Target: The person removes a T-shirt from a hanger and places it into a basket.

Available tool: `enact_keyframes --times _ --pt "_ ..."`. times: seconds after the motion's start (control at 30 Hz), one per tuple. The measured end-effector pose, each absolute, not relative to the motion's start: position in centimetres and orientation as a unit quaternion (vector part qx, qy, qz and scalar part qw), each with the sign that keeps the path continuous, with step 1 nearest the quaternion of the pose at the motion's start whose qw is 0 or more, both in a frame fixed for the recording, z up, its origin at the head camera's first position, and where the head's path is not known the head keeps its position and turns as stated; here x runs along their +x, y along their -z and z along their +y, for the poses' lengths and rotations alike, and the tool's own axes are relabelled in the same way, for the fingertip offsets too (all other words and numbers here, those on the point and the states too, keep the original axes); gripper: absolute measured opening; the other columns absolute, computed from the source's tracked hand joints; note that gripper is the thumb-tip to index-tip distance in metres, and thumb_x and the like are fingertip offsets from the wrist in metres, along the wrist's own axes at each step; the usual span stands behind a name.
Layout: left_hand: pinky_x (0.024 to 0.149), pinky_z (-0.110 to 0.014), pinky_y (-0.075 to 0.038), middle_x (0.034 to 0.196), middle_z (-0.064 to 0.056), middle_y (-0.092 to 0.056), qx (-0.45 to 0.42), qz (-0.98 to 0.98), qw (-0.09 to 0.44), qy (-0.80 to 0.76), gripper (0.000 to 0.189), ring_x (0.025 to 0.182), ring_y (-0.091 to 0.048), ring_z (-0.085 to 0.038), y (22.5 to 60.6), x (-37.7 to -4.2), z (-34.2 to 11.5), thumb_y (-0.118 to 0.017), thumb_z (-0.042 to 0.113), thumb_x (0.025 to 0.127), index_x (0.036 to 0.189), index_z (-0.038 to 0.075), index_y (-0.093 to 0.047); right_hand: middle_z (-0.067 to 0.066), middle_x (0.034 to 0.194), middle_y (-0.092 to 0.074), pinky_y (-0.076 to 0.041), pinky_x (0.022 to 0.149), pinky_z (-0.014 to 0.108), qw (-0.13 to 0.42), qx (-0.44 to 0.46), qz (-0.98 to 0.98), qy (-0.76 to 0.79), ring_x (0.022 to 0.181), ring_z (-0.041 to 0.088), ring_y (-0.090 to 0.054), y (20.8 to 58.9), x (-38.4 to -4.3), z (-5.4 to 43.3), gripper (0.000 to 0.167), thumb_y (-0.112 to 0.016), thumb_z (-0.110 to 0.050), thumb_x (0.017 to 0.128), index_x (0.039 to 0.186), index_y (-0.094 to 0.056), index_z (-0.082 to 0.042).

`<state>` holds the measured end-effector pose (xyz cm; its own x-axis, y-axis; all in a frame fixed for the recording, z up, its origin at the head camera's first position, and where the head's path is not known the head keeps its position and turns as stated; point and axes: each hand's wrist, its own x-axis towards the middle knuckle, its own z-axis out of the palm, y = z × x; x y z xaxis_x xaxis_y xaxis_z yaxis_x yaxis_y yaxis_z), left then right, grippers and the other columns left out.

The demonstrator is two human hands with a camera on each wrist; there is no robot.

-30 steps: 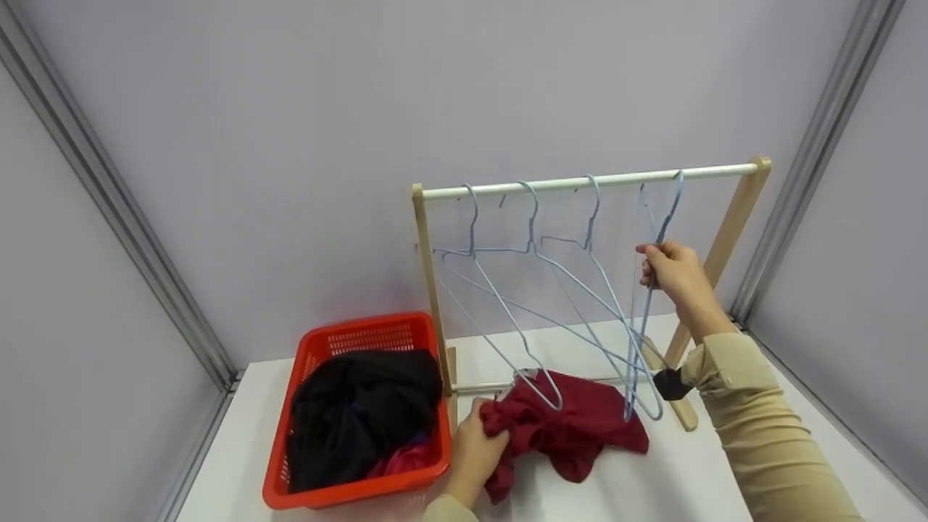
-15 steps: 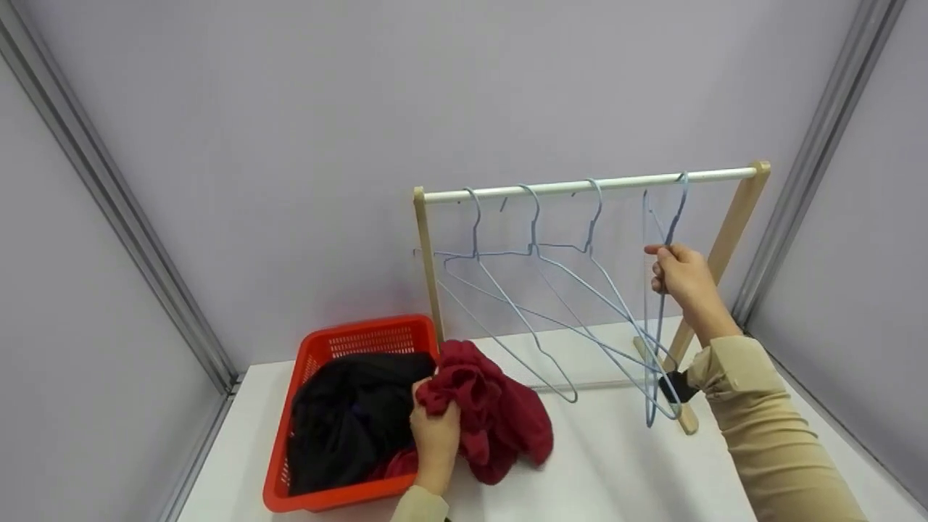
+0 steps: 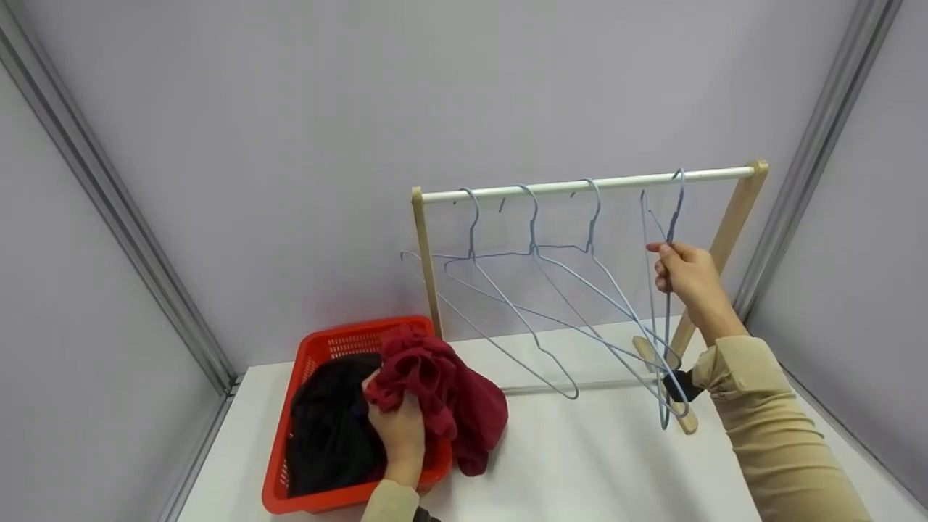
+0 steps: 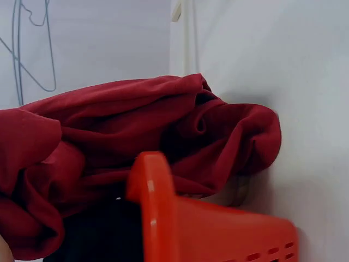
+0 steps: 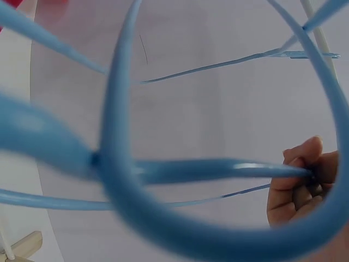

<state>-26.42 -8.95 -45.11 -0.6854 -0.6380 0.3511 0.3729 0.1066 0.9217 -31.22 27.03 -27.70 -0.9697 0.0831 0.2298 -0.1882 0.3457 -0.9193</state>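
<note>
My left hand [image 3: 399,428] grips a bunched dark red garment [image 3: 464,399] over the right part of the red basket [image 3: 355,496]. In the left wrist view the garment [image 4: 136,120] drapes across the basket's rim, and its far end hangs outside. Black cloth [image 3: 333,428] lies inside the basket. At the rack's right end, my right hand [image 3: 689,275] pinches a blue wire hanger [image 3: 678,210] just below its hook, which is over the rail. The right wrist view shows the fingers [image 5: 305,153] curled at the hanger's neck, with blue hanger wire large in front.
A small rack with wooden posts [image 3: 727,232] and a white rail [image 3: 558,187] stands on the white table [image 3: 565,464]. Several more blue hangers [image 3: 533,217] hang from it, their lower corners overlapping. Grey wall panels enclose the back and sides.
My left hand has lifted the red garment off the table under the hangers and carried it left over the basket. My right hand stays at the hanger's neck, having shifted slightly right.
</note>
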Motion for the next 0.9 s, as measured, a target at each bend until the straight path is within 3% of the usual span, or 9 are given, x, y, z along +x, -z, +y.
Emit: enact_keyframes --times 0.17,0.47,0.63,0.77,0.9 --pt "0.083 -0.012 -0.046 0.110 -0.008 -0.062 0.086 -0.622 0.414 0.659 0.038 0.092 -0.057 0.002 44.4 -26.3 -9.2 -0.068 0.009 0.085 0.118 0.003 -0.050 -0.014 0.066 -0.045 -0.045 0.059 0.012 0.119 0.032 -0.809 -0.574 0.056 -0.004 -0.046 27.7 -31.2 27.1 0.045 -0.028 -0.020 0.104 0.131 -0.042 0.014" --pt "0.081 -0.014 -0.048 0.101 0.011 -0.061 0.042 -0.602 0.441 0.664 0.038 0.090 -0.058 -0.001 44.3 -25.7 -8.8 -0.067 0.003 0.083 0.117 -0.001 -0.050 -0.015 0.064 -0.049 -0.047 0.060 0.012 0.100 0.026 -0.797 -0.595 0.054 -0.005 -0.049 27.8 -31.2 27.2 0.042 -0.029 -0.018 0.104 0.128 -0.043 0.013" --pt "0.081 -0.014 -0.048 0.102 0.013 -0.062 0.032 -0.619 0.434 0.654 0.040 0.091 -0.057 0.000 43.6 -25.3 -8.6 -0.068 0.007 0.084 0.118 0.000 -0.049 -0.013 0.059 -0.052 -0.048 0.055 0.013 0.123 0.036 -0.763 -0.634 0.049 -0.002 -0.050 27.8 -31.0 27.0 0.027 -0.034 -0.014 0.103 0.102 -0.059 -0.003" --pt "0.083 -0.014 -0.048 0.103 0.015 -0.061 0.015 -0.617 0.443 0.650 0.041 0.095 -0.057 -0.001 42.0 -25.0 -8.6 -0.067 0.008 0.085 0.120 0.000 -0.046 -0.011 0.055 -0.052 -0.046 0.051 0.015 0.152 0.051 -0.731 -0.664 0.044 0.001 -0.049 28.0 -30.9 26.8 0.034 -0.037 -0.010 0.102 0.079 -0.062 -0.018" --pt "0.083 -0.015 -0.047 0.104 0.017 -0.061 -0.005 -0.592 0.467 0.657 0.043 0.095 -0.057 -0.002 40.5 -25.0 -9.2 -0.067 0.003 0.084 0.120 -0.002 -0.045 -0.010 0.054 -0.052 -0.045 0.049 0.015 0.175 0.066 -0.720 -0.668 0.043 0.001 -0.048 28.0 -30.9 26.5 0.040 -0.038 -0.008 0.101 0.074 -0.063 -0.023"
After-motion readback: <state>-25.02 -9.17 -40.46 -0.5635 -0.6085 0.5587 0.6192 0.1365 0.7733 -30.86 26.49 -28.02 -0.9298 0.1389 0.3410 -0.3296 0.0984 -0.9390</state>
